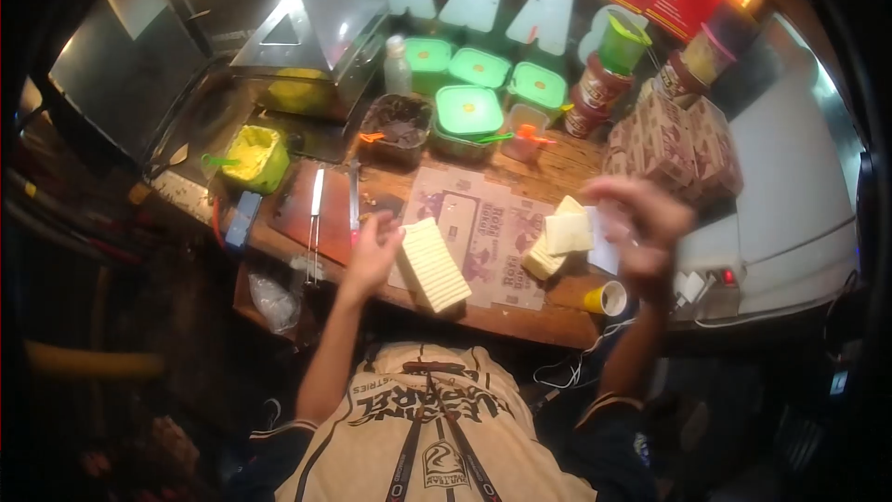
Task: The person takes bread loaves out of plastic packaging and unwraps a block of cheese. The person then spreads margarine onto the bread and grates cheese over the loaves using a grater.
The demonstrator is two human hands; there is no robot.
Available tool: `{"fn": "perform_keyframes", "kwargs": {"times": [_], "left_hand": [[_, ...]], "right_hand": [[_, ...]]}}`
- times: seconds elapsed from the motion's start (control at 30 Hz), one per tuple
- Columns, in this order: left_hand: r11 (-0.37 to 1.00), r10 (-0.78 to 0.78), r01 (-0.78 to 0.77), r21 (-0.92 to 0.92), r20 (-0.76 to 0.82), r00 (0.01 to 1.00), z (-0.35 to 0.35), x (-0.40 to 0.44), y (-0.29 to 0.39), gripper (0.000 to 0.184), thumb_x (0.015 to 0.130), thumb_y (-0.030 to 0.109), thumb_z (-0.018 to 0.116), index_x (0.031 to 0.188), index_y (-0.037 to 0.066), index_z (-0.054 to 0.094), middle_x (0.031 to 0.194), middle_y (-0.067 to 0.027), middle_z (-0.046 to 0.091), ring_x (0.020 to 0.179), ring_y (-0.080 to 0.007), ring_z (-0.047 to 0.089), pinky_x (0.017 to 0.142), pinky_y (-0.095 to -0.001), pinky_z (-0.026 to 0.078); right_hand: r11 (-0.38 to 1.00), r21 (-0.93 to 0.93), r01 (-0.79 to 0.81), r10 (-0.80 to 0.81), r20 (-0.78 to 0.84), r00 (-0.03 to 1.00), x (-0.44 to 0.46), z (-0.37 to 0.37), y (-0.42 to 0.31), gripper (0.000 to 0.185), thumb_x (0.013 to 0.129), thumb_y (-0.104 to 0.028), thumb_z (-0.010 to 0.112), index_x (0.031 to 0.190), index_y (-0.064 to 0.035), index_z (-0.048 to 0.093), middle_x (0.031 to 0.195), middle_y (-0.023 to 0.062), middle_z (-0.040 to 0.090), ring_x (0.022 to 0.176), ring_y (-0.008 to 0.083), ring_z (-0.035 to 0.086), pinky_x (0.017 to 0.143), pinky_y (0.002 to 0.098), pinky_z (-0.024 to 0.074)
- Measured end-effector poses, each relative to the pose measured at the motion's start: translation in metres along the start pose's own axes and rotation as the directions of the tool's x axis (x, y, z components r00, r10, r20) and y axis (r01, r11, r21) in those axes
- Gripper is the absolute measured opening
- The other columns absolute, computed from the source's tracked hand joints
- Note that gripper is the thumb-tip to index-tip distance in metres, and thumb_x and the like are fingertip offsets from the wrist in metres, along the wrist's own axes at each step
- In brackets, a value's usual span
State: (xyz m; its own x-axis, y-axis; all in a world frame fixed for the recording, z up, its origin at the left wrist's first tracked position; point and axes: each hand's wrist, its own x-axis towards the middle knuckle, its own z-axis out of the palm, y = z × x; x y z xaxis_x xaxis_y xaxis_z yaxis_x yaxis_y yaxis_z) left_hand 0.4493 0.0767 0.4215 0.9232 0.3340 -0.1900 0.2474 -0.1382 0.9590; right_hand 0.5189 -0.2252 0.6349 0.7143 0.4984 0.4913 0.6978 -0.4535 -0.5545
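Observation:
A pale yellow block with ridges across its top, looking like bread (434,265), sits at the front of the wooden table. My left hand (373,249) is at its left side, fingers apart, with the fingertips by the block's upper left edge; I cannot tell whether they press on it. My right hand (643,223) is raised at the right, smeared by motion, so its fingers do not show clearly. Left of it, several pale yellow bread pieces (569,231) lie stacked unevenly. A white sheet (604,240) is partly behind my right hand.
Printed paper (478,237) covers the table middle. Behind stand a dark spread tub (397,128), green-lidded containers (469,110) and a yellow spread tub (253,160). A knife (354,195) and tongs (316,214) lie left. Right are folded boxes (662,144) and a yellow cup (604,298).

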Motion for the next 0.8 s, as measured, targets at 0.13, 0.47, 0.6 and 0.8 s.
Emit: {"fn": "perform_keyframes", "kwargs": {"times": [0.13,0.47,0.6,0.8], "left_hand": [[0.982,-0.031,0.022,-0.186,-0.047,0.998,0.059,0.018,-0.155,0.055,0.092,0.022,0.059,0.13,-0.01,0.036,0.125,-0.024,0.054,0.118,-0.03,0.052,0.099,-0.0368,0.042],[0.995,-0.021,0.024,-0.092,0.032,0.999,0.1,0.013,-0.062,0.057,0.089,0.028,0.063,0.131,-0.004,0.042,0.116,-0.0205,0.06,0.103,-0.0246,0.061,0.088,-0.0348,0.048],[1.0,-0.01,0.008,0.012,0.097,0.995,0.098,0.023,-0.046,0.056,0.089,0.028,0.062,0.13,-0.006,0.043,0.117,-0.023,0.059,0.105,-0.0273,0.06,0.091,-0.0355,0.046],[0.998,-0.042,0.038,0.05,0.099,0.994,0.076,0.046,-0.106,0.054,0.094,0.035,0.053,0.13,-0.004,0.047,0.122,-0.0239,0.058,0.112,-0.0298,0.058,0.096,-0.0365,0.044]], "right_hand": [[0.84,0.212,-0.499,0.401,0.375,0.836,-0.051,0.166,0.091,0.032,0.091,-0.019,0.058,0.116,0.0016,0.061,0.098,0.0163,0.069,0.087,0.0201,0.067,0.076,0.0319,0.0528],[0.42,0.493,-0.762,0.749,0.285,0.598,-0.118,0.27,0.085,0.043,0.091,-0.02,0.058,0.123,0.0059,0.049,0.108,0.0186,0.064,0.097,0.0226,0.063,0.085,0.0333,0.0489],[0.043,0.768,-0.639,0.805,0.352,0.477,-0.123,0.273,0.098,0.057,0.089,-0.018,0.06,0.133,0.0073,0.036,0.115,0.0165,0.058,0.097,0.0211,0.059,0.079,0.03,0.0486],[0.069,0.673,-0.737,0.712,0.484,0.509,-0.114,0.266,0.1,0.057,0.085,-0.013,0.062,0.135,0.0042,0.04,0.108,0.0144,0.059,0.095,0.02,0.055,0.084,0.0281,0.0442]]}}
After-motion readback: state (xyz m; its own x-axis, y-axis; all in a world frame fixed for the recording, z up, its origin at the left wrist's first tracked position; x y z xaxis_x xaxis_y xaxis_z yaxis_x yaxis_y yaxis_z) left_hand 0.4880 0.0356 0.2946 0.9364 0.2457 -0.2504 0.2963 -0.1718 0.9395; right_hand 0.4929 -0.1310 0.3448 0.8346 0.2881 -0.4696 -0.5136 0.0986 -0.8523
